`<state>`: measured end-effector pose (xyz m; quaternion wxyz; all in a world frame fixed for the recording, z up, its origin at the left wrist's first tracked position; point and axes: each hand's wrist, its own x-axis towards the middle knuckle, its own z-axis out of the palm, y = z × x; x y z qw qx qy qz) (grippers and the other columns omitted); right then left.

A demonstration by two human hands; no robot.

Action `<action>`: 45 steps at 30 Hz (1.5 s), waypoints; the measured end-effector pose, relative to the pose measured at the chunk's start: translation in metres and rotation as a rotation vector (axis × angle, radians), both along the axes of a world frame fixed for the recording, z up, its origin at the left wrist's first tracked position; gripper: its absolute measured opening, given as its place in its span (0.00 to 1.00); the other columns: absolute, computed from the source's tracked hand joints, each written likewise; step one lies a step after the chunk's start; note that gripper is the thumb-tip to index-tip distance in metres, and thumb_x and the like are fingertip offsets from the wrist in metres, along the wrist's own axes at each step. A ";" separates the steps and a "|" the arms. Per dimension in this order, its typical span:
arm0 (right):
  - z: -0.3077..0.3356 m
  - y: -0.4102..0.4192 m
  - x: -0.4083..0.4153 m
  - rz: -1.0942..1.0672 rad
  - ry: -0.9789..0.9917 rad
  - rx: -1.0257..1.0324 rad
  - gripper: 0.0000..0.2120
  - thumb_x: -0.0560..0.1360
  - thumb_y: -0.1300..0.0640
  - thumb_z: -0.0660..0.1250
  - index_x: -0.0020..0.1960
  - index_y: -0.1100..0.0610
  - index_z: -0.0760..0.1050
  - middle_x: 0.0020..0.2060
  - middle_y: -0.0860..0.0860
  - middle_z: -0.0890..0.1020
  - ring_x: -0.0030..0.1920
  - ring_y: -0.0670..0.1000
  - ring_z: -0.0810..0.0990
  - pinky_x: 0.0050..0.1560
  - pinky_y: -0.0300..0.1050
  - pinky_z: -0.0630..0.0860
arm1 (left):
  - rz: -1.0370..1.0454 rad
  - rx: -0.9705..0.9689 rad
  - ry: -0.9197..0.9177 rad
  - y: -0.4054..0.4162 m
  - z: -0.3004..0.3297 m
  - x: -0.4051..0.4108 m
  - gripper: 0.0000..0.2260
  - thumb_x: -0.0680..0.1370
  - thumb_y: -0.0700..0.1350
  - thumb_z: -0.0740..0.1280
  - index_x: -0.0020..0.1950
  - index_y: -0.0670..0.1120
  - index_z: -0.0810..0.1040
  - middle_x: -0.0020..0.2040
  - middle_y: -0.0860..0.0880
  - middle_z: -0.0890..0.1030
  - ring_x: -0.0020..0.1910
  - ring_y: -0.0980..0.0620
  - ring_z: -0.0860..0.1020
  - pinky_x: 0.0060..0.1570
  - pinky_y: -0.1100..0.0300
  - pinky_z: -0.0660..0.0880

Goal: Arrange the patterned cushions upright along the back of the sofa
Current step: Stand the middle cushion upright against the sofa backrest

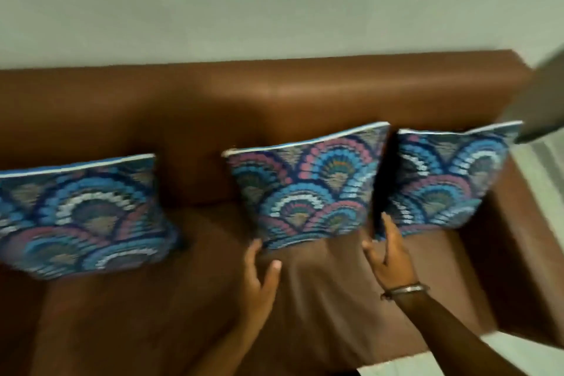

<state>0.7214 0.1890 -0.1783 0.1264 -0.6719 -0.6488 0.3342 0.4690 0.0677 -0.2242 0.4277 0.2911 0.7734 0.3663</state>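
Note:
Three cushions with a blue, pink and white fan pattern stand upright against the back of a brown sofa (274,91). The left cushion (82,214) stands apart from the others. The middle cushion (308,186) and the right cushion (448,180) nearly touch. My left hand (259,278) is open on the seat, fingertips touching the middle cushion's lower left corner. My right hand (390,256), with a bracelet at the wrist, is open at the gap between the middle and right cushions, fingers spread, just below the middle cushion's lower right corner.
A pale wall (274,3) rises behind the sofa. The sofa's right armrest (525,238) borders a light floor (546,180). A blurred grey object (543,101) sits at the upper right edge. Bare seat lies between the left and middle cushions.

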 end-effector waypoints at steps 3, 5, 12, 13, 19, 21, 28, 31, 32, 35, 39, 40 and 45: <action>0.006 0.059 0.116 -0.171 -0.039 0.046 0.48 0.70 0.28 0.58 0.77 0.61 0.58 0.74 0.62 0.67 0.74 0.60 0.65 0.73 0.59 0.64 | -0.303 0.141 -0.178 0.085 0.026 0.133 0.31 0.75 0.70 0.64 0.72 0.55 0.69 0.72 0.53 0.74 0.71 0.66 0.70 0.73 0.57 0.67; 0.004 0.106 0.176 -0.266 0.022 0.077 0.43 0.70 0.32 0.65 0.75 0.56 0.62 0.72 0.60 0.71 0.72 0.58 0.69 0.71 0.58 0.67 | -0.440 0.126 -0.295 0.155 0.021 0.203 0.36 0.75 0.65 0.67 0.80 0.53 0.62 0.78 0.54 0.65 0.77 0.58 0.64 0.75 0.54 0.64; -0.077 0.221 0.281 -0.631 0.612 -0.225 0.48 0.59 0.24 0.67 0.70 0.50 0.69 0.67 0.54 0.78 0.62 0.57 0.78 0.66 0.59 0.73 | -0.164 -0.127 -0.522 0.300 -0.029 0.283 0.47 0.68 0.78 0.62 0.82 0.58 0.56 0.79 0.53 0.66 0.74 0.46 0.69 0.74 0.43 0.65; -0.085 0.226 0.286 -0.637 0.652 -0.279 0.51 0.57 0.22 0.66 0.71 0.51 0.70 0.66 0.54 0.78 0.61 0.58 0.79 0.64 0.59 0.74 | -0.179 -0.119 -0.570 0.302 -0.029 0.285 0.44 0.69 0.77 0.61 0.81 0.59 0.56 0.78 0.56 0.67 0.73 0.49 0.69 0.74 0.43 0.64; -0.079 0.220 0.288 -0.693 0.813 -0.314 0.43 0.57 0.20 0.60 0.64 0.44 0.76 0.58 0.46 0.82 0.57 0.51 0.80 0.53 0.55 0.78 | -0.162 -0.018 -0.784 0.318 -0.043 0.324 0.54 0.58 0.80 0.67 0.80 0.58 0.62 0.76 0.53 0.72 0.72 0.49 0.73 0.71 0.43 0.71; -0.081 0.209 0.290 -0.693 0.796 -0.243 0.47 0.57 0.19 0.60 0.69 0.43 0.71 0.62 0.47 0.79 0.60 0.51 0.78 0.56 0.58 0.78 | -0.135 -0.033 -0.776 0.321 -0.042 0.324 0.55 0.58 0.80 0.68 0.81 0.58 0.61 0.77 0.53 0.71 0.72 0.49 0.73 0.70 0.44 0.71; -0.067 0.134 0.201 -0.388 0.251 0.126 0.49 0.69 0.26 0.54 0.79 0.57 0.54 0.79 0.59 0.57 0.79 0.55 0.54 0.77 0.52 0.52 | -0.282 -0.030 -0.400 0.241 0.001 0.233 0.30 0.80 0.58 0.66 0.81 0.54 0.62 0.74 0.55 0.70 0.73 0.55 0.70 0.69 0.57 0.67; -0.062 0.092 0.112 0.101 0.304 0.108 0.43 0.73 0.28 0.52 0.79 0.52 0.51 0.79 0.53 0.53 0.79 0.50 0.50 0.76 0.46 0.51 | -0.103 0.082 -0.106 0.163 0.008 0.170 0.12 0.80 0.56 0.68 0.62 0.56 0.77 0.57 0.57 0.82 0.56 0.66 0.79 0.56 0.60 0.73; -0.061 0.088 0.087 0.202 0.357 0.024 0.44 0.72 0.26 0.53 0.79 0.50 0.49 0.80 0.50 0.52 0.79 0.48 0.51 0.76 0.46 0.52 | 0.048 0.120 0.009 0.141 0.010 0.144 0.08 0.80 0.56 0.68 0.55 0.54 0.79 0.50 0.55 0.83 0.49 0.67 0.80 0.51 0.60 0.73; -0.064 0.102 0.028 0.031 0.534 -0.247 0.57 0.61 0.20 0.58 0.80 0.50 0.48 0.80 0.50 0.54 0.79 0.51 0.54 0.77 0.53 0.57 | 0.502 0.202 0.191 0.114 0.011 0.058 0.26 0.73 0.65 0.63 0.57 0.44 0.76 0.48 0.47 0.81 0.47 0.63 0.79 0.50 0.56 0.74; -0.066 0.140 -0.006 -0.255 0.551 -0.529 0.41 0.74 0.32 0.57 0.80 0.48 0.48 0.79 0.54 0.58 0.76 0.62 0.61 0.72 0.58 0.61 | 0.436 0.168 -0.104 0.141 0.004 -0.018 0.35 0.75 0.66 0.69 0.74 0.47 0.67 0.67 0.46 0.79 0.60 0.53 0.81 0.59 0.52 0.81; -0.066 0.144 -0.009 -0.237 0.519 -0.560 0.37 0.77 0.34 0.54 0.80 0.48 0.48 0.79 0.54 0.57 0.76 0.63 0.60 0.72 0.59 0.59 | 0.389 0.179 -0.179 0.147 0.002 -0.024 0.32 0.78 0.61 0.68 0.75 0.47 0.65 0.68 0.47 0.78 0.58 0.56 0.82 0.53 0.59 0.82; -0.068 0.136 -0.023 -0.176 0.451 -0.572 0.44 0.71 0.28 0.48 0.80 0.50 0.48 0.80 0.51 0.55 0.78 0.59 0.56 0.76 0.57 0.56 | 0.336 0.285 -0.207 0.144 -0.004 -0.024 0.23 0.84 0.47 0.64 0.77 0.46 0.64 0.65 0.51 0.79 0.55 0.63 0.83 0.48 0.67 0.80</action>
